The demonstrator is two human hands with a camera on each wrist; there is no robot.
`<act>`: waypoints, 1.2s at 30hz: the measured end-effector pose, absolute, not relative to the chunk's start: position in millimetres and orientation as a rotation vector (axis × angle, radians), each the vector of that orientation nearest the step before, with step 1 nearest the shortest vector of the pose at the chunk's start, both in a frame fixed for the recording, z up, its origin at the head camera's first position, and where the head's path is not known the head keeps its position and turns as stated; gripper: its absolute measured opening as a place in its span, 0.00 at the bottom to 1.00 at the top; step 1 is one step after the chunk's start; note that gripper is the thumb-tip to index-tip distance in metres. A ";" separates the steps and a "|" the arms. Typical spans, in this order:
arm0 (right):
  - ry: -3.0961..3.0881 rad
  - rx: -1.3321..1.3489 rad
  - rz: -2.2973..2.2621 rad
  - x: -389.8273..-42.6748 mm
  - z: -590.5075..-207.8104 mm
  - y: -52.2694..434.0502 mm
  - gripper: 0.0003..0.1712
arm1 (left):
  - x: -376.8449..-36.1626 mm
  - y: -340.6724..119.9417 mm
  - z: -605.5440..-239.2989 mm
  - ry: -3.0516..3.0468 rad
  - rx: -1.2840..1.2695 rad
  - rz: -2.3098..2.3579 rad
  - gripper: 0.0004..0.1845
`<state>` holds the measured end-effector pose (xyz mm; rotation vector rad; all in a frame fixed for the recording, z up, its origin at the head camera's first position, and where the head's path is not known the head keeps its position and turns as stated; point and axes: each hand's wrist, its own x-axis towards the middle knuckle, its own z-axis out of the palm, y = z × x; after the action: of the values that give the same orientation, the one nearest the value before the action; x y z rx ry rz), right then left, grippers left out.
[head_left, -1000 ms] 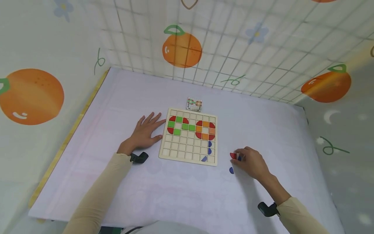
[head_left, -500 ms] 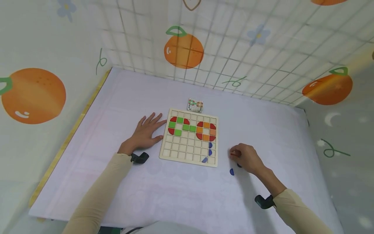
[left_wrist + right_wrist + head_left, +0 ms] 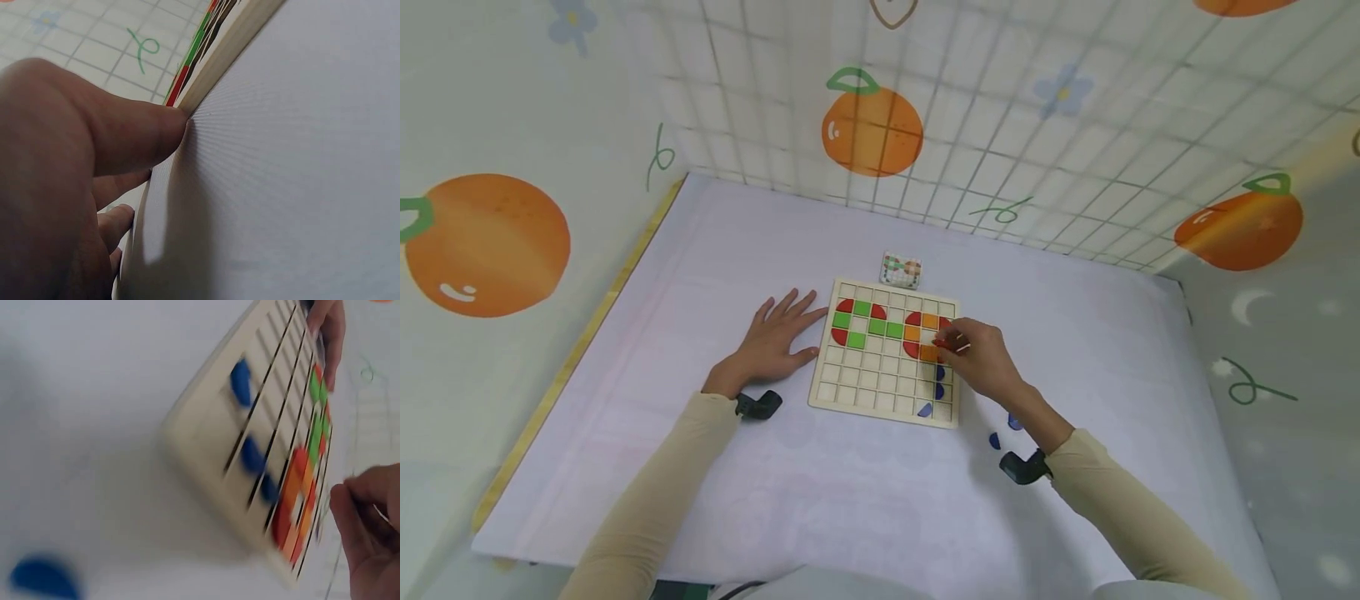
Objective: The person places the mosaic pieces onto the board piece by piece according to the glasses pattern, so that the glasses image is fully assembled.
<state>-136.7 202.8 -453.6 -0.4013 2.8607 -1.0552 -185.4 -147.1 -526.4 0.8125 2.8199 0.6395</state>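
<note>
A pale wooden grid board (image 3: 857,379) lies in front of me, partly filled with red, green, orange and blue tiles. My right hand (image 3: 981,358) pinches a small red tile (image 3: 940,342) over the orange-and-red ring at the board's right side, covering part of that ring. In the right wrist view the thumb and finger of the right hand (image 3: 369,525) meet at the tips beside the board (image 3: 206,419). My left hand (image 3: 771,342) lies spread flat on the table, its thumb tip right at the board's left edge, as the left wrist view shows.
Two loose blue pieces lie right of the board: a half-round one (image 3: 995,441) and another (image 3: 1015,422) by the right wrist. A small patterned card (image 3: 901,271) sits behind the board. A white gridded curtain with printed oranges (image 3: 872,129) hangs beyond the table.
My right hand has taken the red tile off the table on the right and carried it left and away from me, over the board. The left hand stays put.
</note>
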 end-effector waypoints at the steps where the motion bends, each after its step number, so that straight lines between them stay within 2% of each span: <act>1: 2.856 -0.430 -1.086 -139.8 -454.5 196.5 0.13 | -185.9 -146.7 -527.2 2.819 0.815 0.638 0.36; 4: 2.846 -0.510 -1.152 -148.5 -456.9 179.8 0.12 | -186.6 -145.8 -528.9 2.817 0.815 0.630 0.36; 6: 2.841 -0.524 -1.186 -154.2 -459.4 170.9 0.07 | -186.7 -145.3 -529.7 2.816 0.812 0.623 0.36; 13: 2.690 -0.293 -1.328 -166.3 -462.1 147.5 0.04 | -186.4 -142.6 -526.9 2.811 0.811 0.626 0.36; 16: 2.640 -0.295 -1.307 -169.1 -465.0 142.2 0.04 | -186.2 -141.7 -525.7 2.809 0.808 0.618 0.36; 28: 2.759 -0.532 -1.057 -169.0 -480.6 125.3 0.03 | -185.6 -145.3 -528.6 2.819 0.811 0.608 0.36; 36: 2.869 -0.792 -0.782 -166.0 -486.8 124.4 0.09 | -184.6 -146.4 -525.3 2.816 0.808 0.617 0.36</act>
<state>-166.0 124.4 -486.8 -0.7917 2.8689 -0.7822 -184.6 -146.4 -525.3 0.8084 2.8156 0.6169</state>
